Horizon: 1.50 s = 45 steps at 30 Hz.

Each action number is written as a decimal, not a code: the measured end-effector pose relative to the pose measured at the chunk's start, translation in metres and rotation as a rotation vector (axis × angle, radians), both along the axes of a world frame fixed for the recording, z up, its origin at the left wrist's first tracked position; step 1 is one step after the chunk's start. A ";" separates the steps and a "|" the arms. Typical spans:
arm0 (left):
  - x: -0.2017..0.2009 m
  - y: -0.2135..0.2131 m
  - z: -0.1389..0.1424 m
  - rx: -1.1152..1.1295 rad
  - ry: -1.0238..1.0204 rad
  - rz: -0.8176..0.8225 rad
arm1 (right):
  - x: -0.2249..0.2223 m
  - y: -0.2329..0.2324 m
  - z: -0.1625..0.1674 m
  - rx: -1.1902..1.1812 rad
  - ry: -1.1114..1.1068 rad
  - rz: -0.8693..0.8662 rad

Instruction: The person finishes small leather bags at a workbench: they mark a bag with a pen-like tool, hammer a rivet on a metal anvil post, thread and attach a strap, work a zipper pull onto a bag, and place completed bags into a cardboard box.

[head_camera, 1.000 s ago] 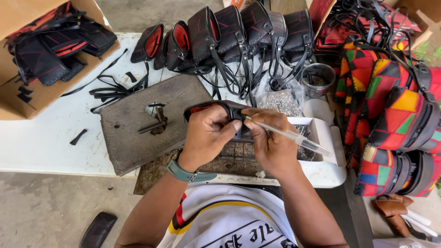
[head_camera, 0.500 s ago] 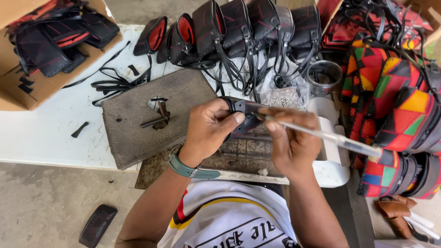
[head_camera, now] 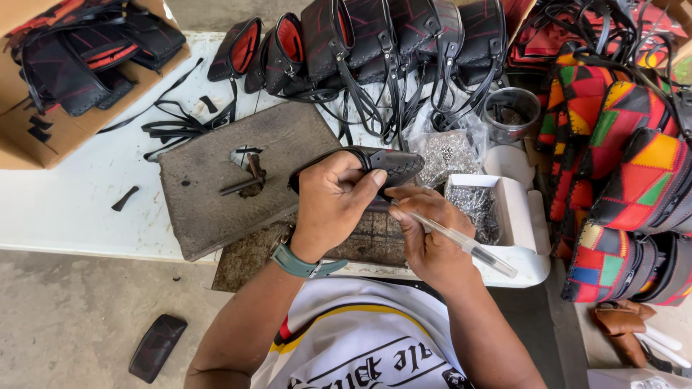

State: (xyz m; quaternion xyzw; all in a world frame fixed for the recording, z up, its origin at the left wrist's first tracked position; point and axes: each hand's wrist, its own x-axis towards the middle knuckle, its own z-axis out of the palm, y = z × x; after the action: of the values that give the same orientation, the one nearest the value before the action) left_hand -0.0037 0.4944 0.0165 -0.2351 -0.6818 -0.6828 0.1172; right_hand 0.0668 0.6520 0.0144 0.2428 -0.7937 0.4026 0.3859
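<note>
My left hand (head_camera: 333, 198) grips a small black leather pouch (head_camera: 393, 163) from above, holding it over the worn cutting mat (head_camera: 371, 241). My right hand (head_camera: 425, 241) holds a clear pen (head_camera: 461, 241) like a writing tool, its tip against the pouch's lower edge. A teal watch sits on my left wrist (head_camera: 299, 261). The grey work board (head_camera: 216, 184) with a small metal tool (head_camera: 249, 176) lies just left of my hands.
A row of black and red leather bags (head_camera: 375, 36) lines the table's back. Patchwork coloured bags (head_camera: 627, 166) pile at the right. A white tray with metal rivets (head_camera: 479, 205), a clear cup (head_camera: 512, 112), a cardboard box of bags (head_camera: 68, 57) at left, a black piece (head_camera: 157, 346) on the floor.
My hands with the pouch and pen have shifted slightly down and nearer to me. The pen has tilted so that its free end points lower right.
</note>
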 end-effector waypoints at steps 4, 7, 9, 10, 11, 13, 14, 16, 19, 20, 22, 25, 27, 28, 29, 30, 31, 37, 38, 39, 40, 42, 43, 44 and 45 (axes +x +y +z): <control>0.007 0.001 0.003 0.002 0.032 0.057 | 0.003 -0.002 0.006 0.137 -0.035 -0.088; 0.007 0.002 0.007 -0.025 0.095 0.103 | 0.002 -0.003 0.008 0.082 0.049 -0.048; 0.009 0.003 0.009 -0.037 0.095 0.119 | 0.001 -0.003 0.009 0.114 0.001 -0.088; 0.008 0.003 0.010 -0.031 0.094 0.115 | 0.000 -0.003 0.009 0.125 -0.010 -0.104; 0.008 0.004 0.011 -0.027 0.100 0.110 | -0.001 -0.004 0.009 0.109 0.015 -0.098; 0.008 0.004 0.012 -0.018 0.114 0.116 | -0.002 -0.003 0.008 0.081 0.043 -0.096; 0.008 0.005 0.012 -0.013 0.113 0.117 | -0.003 -0.003 0.008 0.086 0.046 -0.092; 0.008 0.005 0.012 -0.055 0.118 0.143 | -0.004 -0.003 0.007 0.094 0.059 -0.079; 0.007 0.007 0.010 -0.069 0.151 0.162 | -0.007 0.002 0.006 0.081 0.097 -0.035; 0.008 0.008 0.009 -0.066 0.149 0.160 | -0.007 0.002 0.005 0.062 0.082 -0.035; 0.007 0.009 0.005 -0.015 0.102 0.118 | -0.007 0.004 0.003 0.028 0.056 -0.037; 0.005 0.010 -0.001 -0.032 0.122 0.111 | -0.009 0.008 -0.003 0.065 0.098 0.020; 0.004 0.011 -0.004 -0.044 0.119 0.109 | -0.010 0.008 -0.009 0.039 0.062 -0.052; 0.004 0.011 -0.006 -0.036 0.098 0.102 | -0.011 0.009 -0.012 0.026 0.042 -0.087; 0.003 0.011 -0.007 -0.025 0.087 0.096 | -0.012 0.010 -0.014 0.045 0.076 -0.075; 0.002 0.011 -0.007 -0.023 0.095 0.088 | -0.014 0.011 -0.016 0.063 0.113 -0.062; 0.002 0.012 -0.008 -0.026 0.097 0.081 | -0.014 0.011 -0.018 0.077 0.142 -0.047; 0.002 0.012 -0.007 -0.070 0.097 0.081 | -0.013 0.012 -0.021 0.079 0.139 -0.042; 0.002 0.012 -0.007 -0.124 0.121 0.107 | -0.012 0.013 -0.022 0.062 0.118 -0.049; 0.002 0.012 -0.008 -0.094 0.108 0.084 | -0.012 0.015 -0.023 0.048 0.097 -0.056; 0.001 0.011 -0.009 -0.063 0.095 0.064 | -0.011 0.017 -0.024 0.035 0.076 -0.061; 0.002 0.011 -0.011 -0.046 0.091 0.050 | -0.011 0.020 -0.028 0.059 0.080 -0.033; 0.001 0.010 -0.012 -0.063 0.114 0.060 | -0.013 0.019 -0.030 0.069 0.096 -0.015; 0.002 0.011 -0.013 -0.083 0.132 0.070 | -0.014 0.019 -0.031 0.061 0.115 -0.005; 0.002 0.012 -0.014 -0.084 0.118 0.082 | -0.016 0.018 -0.031 0.055 0.126 0.002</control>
State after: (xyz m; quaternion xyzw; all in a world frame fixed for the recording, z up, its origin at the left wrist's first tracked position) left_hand -0.0014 0.5063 0.0025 -0.2518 -0.7108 -0.6330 0.1750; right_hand 0.0508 0.6704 -0.0171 0.2790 -0.7783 0.3651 0.4280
